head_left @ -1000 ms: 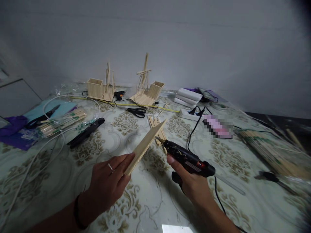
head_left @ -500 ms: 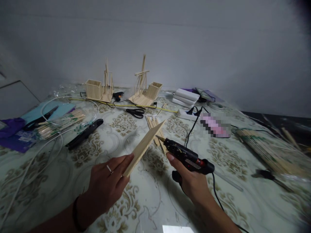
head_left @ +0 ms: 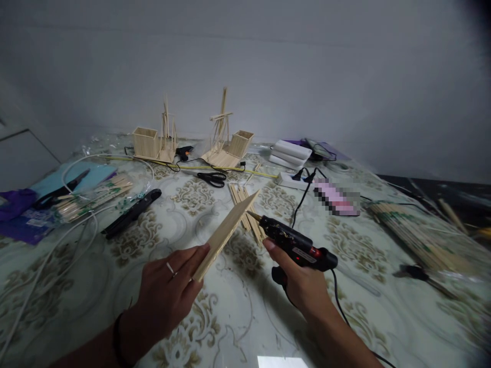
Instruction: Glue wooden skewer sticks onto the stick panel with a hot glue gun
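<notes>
Gluing, apparently, the right hand [head_left: 307, 287] grips a glue gun [head_left: 286, 236] beside the board [head_left: 227, 231] the left hand [head_left: 166, 294] pinches; the next move likely needs steadiness.

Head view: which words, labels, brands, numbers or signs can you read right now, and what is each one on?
No text can be read.
Glue gun: its white label is too small to read.
Purple packet at left: its pale label patch is too blurred to read.
Bagged sticks at right: green marks, too blurred to tell whether they are lettering.
</notes>
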`<control>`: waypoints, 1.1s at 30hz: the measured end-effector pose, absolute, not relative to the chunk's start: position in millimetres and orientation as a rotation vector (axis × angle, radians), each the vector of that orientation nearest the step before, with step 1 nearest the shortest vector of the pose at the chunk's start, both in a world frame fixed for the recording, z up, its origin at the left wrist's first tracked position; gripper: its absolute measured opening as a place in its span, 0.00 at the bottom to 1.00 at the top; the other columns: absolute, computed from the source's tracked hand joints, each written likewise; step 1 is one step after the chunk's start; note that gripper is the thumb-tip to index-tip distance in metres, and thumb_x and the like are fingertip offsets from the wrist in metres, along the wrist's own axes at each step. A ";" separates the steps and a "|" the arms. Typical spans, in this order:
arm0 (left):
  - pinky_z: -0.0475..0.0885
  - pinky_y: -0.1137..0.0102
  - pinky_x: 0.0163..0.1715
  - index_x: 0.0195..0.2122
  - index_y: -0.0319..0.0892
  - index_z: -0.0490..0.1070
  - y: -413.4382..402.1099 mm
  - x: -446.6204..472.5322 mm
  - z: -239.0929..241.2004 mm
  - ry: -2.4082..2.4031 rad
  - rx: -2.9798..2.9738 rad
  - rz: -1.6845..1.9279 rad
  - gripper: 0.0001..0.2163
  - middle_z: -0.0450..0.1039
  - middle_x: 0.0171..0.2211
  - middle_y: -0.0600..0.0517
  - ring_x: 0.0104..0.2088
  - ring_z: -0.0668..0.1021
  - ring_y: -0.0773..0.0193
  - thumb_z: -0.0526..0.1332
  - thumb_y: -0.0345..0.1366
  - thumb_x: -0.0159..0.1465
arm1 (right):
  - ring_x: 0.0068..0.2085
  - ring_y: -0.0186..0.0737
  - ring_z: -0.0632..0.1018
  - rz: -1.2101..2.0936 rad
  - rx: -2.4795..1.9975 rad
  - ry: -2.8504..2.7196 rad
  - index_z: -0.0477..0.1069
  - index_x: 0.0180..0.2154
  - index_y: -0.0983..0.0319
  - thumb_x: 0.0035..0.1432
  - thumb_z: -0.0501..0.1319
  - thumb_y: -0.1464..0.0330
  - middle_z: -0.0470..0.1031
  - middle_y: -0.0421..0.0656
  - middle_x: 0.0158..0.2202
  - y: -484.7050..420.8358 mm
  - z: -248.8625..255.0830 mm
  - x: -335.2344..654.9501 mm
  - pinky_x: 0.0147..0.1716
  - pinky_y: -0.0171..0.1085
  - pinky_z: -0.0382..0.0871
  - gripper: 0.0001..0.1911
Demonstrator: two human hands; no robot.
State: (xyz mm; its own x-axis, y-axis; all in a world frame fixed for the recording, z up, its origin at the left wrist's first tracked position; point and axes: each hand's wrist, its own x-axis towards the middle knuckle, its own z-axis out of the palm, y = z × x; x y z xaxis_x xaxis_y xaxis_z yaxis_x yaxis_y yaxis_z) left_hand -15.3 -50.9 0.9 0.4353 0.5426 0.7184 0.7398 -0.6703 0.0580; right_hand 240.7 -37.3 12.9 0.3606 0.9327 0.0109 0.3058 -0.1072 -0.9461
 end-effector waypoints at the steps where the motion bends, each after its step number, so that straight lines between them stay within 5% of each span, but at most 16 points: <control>1: 0.79 0.72 0.40 0.57 0.38 0.73 -51.0 -15.3 0.9 -1.110 -2.428 -1.066 0.12 0.88 0.43 0.48 0.40 0.88 0.66 0.54 0.30 0.77 | 0.23 0.39 0.66 0.792 -1.626 -1.133 0.67 0.18 0.57 0.45 0.70 0.47 0.64 0.38 0.19 -37.6 12.5 240.9 0.23 0.39 0.63 0.24; 11: 0.80 0.72 0.40 0.57 0.37 0.74 -50.6 -15.9 0.6 -1.118 -2.438 -1.057 0.13 0.88 0.44 0.47 0.40 0.88 0.64 0.55 0.28 0.75 | 0.21 0.35 0.60 0.911 -1.494 -1.226 0.69 0.20 0.58 0.50 0.71 0.51 0.57 0.35 0.17 -42.3 10.4 239.8 0.22 0.38 0.62 0.22; 18: 0.81 0.71 0.37 0.57 0.38 0.75 -51.3 -16.8 0.6 -1.138 -2.439 -1.080 0.14 0.88 0.43 0.47 0.38 0.88 0.62 0.56 0.27 0.73 | 0.22 0.37 0.66 0.872 -1.509 -1.214 0.72 0.20 0.59 0.50 0.70 0.51 0.65 0.38 0.19 -40.4 6.7 241.7 0.22 0.38 0.62 0.21; 33: 0.80 0.72 0.39 0.57 0.38 0.76 -51.4 -16.1 2.9 -1.115 -2.443 -1.081 0.15 0.88 0.44 0.47 0.39 0.88 0.63 0.56 0.26 0.73 | 0.24 0.39 0.66 0.782 -1.657 -1.100 0.69 0.20 0.58 0.45 0.69 0.44 0.66 0.39 0.20 -37.1 13.0 242.3 0.24 0.40 0.64 0.25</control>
